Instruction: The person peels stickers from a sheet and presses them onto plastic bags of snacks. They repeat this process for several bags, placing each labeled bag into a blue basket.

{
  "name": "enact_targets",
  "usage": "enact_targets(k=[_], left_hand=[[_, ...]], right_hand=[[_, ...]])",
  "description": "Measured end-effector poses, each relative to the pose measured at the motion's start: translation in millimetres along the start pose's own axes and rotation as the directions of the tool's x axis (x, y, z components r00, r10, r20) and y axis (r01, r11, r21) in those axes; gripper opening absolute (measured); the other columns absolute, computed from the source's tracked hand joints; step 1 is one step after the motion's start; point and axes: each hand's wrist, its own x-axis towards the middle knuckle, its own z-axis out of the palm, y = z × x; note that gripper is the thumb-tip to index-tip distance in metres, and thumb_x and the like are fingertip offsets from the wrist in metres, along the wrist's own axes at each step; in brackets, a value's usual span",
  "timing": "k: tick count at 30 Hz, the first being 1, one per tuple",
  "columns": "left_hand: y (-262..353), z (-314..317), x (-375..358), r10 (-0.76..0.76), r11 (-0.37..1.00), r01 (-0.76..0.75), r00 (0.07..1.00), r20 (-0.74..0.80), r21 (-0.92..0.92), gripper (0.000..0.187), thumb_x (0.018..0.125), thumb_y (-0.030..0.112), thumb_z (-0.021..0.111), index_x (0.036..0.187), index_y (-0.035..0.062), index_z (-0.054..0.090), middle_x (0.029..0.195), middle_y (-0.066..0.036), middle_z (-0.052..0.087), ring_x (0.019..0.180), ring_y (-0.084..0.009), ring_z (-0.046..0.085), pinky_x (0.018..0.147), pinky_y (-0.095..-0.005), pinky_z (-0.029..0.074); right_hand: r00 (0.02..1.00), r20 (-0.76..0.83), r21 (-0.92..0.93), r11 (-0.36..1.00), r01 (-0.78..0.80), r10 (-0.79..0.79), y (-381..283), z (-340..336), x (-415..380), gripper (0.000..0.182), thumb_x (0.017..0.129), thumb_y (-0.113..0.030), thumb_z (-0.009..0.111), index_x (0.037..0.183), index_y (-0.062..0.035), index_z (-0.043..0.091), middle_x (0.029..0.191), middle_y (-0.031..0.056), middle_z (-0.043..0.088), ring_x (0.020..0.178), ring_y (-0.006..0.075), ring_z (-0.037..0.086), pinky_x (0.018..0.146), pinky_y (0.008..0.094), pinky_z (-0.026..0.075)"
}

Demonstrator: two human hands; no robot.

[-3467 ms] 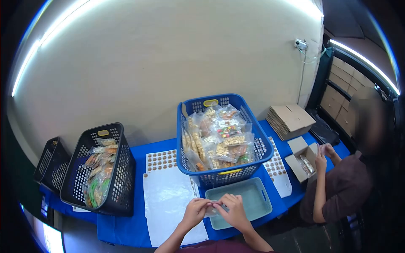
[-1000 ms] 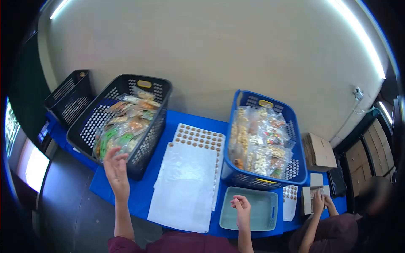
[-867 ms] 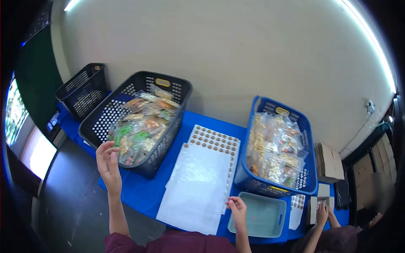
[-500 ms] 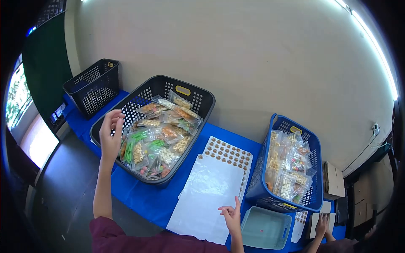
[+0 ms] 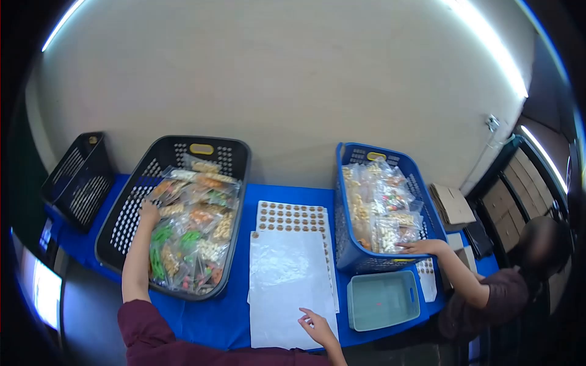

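Work surface: a table covered in blue cloth (image 5: pixel 232 317), set against a plain beige wall (image 5: pixel 274 79) with strip lighting curving along the top of the room.

The left hand (image 5: pixel 148 212) is inside the large black basket (image 5: pixel 131 210), resting on the clear snack packets (image 5: pixel 192 235) piled there. Whether its fingers pinch a packet or merely lie on the heap cannot be told. More packets lie to the right of and nearer than this hand; a second, smaller black basket (image 5: pixel 76 177) stands further left by the wall.

The right hand (image 5: pixel 316 325) lies open, fingers spread, on the near edge of a white backing sheet (image 5: pixel 287 287), holding nothing. Beyond that hand, a sheet of round brown stickers (image 5: pixel 292 217) shows past the white sheet. To its right sits a pale green tray (image 5: pixel 381 300), and past the tray a blue basket (image 5: pixel 348 244) full of packets.

A co-worker's hand (image 5: pixel 421 246) reaches into the blue basket from the right. Flat cardboard boxes (image 5: pixel 453 204) are stacked behind, near dark shelving.
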Motion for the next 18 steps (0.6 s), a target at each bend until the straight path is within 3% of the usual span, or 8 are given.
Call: enact_targets(k=[5,6,9,10,13,15,17,18], left_hand=[[20.5,-26.3,-33.9,-0.028,0.999,0.03,0.984,0.177,-0.012,0.055,0.078,0.024,0.052,0.125,-0.0006,0.039,0.142,-0.014,0.006,0.131,-0.0305,0.007,0.101,-0.0509,0.019],[15.6,-20.9,-28.3,-0.009,0.998,0.012,0.999,0.05,-0.056,0.061,0.077,0.026,0.055,0.127,-0.0014,0.034,0.142,-0.012,0.008,0.131,-0.0301,0.007,0.101,-0.0493,0.021],[9.1,-10.4,-16.5,0.085,0.994,-0.083,0.996,-0.02,0.077,0.062,0.076,0.026,0.056,0.127,-0.001,0.032,0.141,-0.009,0.011,0.131,-0.0292,0.008,0.1,-0.0493,0.025],[5.1,0.5,-11.0,0.131,0.986,-0.12,0.987,-0.091,0.114,0.06,0.075,0.029,0.058,0.123,-0.0009,0.04,0.139,-0.007,0.019,0.129,-0.0286,0.015,0.099,-0.0484,0.027],[2.9,10.4,0.4,0.166,0.985,-0.168,0.985,0.05,0.039,0.058,0.072,0.033,0.061,0.117,-0.0004,0.047,0.133,-0.007,0.03,0.124,-0.0283,0.026,0.097,-0.0484,0.029],[19.9,-5.8,-21.0,0.166,0.978,-0.168,0.986,0.03,0.123,0.058,0.069,0.038,0.063,0.113,0.0018,0.051,0.125,-0.007,0.041,0.118,-0.0266,0.034,0.093,-0.0484,0.031],[15.1,15.3,-8.9,0.346,0.933,-0.276,0.868,-0.357,0.233,0.05,0.071,0.035,0.062,0.111,0.0058,0.053,0.114,-0.009,0.048,0.112,-0.0244,0.041,0.091,-0.0507,0.031],[20.6,1.7,-10.7,0.361,0.933,-0.313,0.819,-0.447,0.18,0.044,0.072,0.031,0.061,0.108,0.0061,0.054,0.11,-0.01,0.049,0.106,-0.0241,0.044,0.089,-0.048,0.034]], right_hand=[[0.987,-0.067,-0.005,0.989,-0.15,0.149,16.4,2.9,-26.3,0.037,0.078,-0.022,0.059,0.111,-0.0049,0.052,0.082,0.0113,0.062,0.067,0.0225,0.059,0.063,0.0312,0.047],[0.984,-0.085,-0.023,0.987,-0.162,0.159,19.3,3.7,-29.7,0.037,0.078,-0.022,0.059,0.11,-0.0044,0.052,0.081,0.011,0.062,0.066,0.0223,0.059,0.063,0.0315,0.047],[0.981,-0.098,-0.021,0.985,-0.172,0.169,22.9,5.9,-37.0,0.036,0.079,-0.02,0.058,0.111,-0.0037,0.052,0.083,0.0102,0.062,0.065,0.0163,0.058,0.06,0.027,0.046],[0.983,-0.098,-0.011,0.987,-0.16,0.158,24.5,6.4,-38.3,0.036,0.079,-0.019,0.058,0.11,-0.0037,0.052,0.082,0.0099,0.062,0.064,0.016,0.058,0.059,0.0269,0.046],[0.987,-0.077,0.003,0.99,-0.142,0.142,24.9,12.1,-38.0,0.034,0.078,-0.017,0.059,0.109,-0.0035,0.053,0.08,0.0092,0.062,0.063,0.0151,0.057,0.058,0.0266,0.045],[0.983,-0.072,-0.002,0.986,-0.168,0.168,17.9,15.4,-37.2,0.034,0.078,-0.016,0.059,0.109,-0.0035,0.053,0.078,0.0087,0.061,0.063,0.0147,0.057,0.058,0.0265,0.045],[0.985,-0.056,0.005,0.986,-0.164,0.164,14.3,19.1,-36.8,0.033,0.078,-0.016,0.059,0.109,-0.0035,0.053,0.078,0.0086,0.061,0.064,0.0146,0.057,0.058,0.0266,0.045],[0.985,-0.056,0.01,0.987,-0.16,0.16,13.9,19.9,-37.1,0.033,0.079,-0.016,0.058,0.108,-0.0034,0.053,0.078,0.0086,0.06,0.064,0.0146,0.057,0.058,0.0267,0.045]])
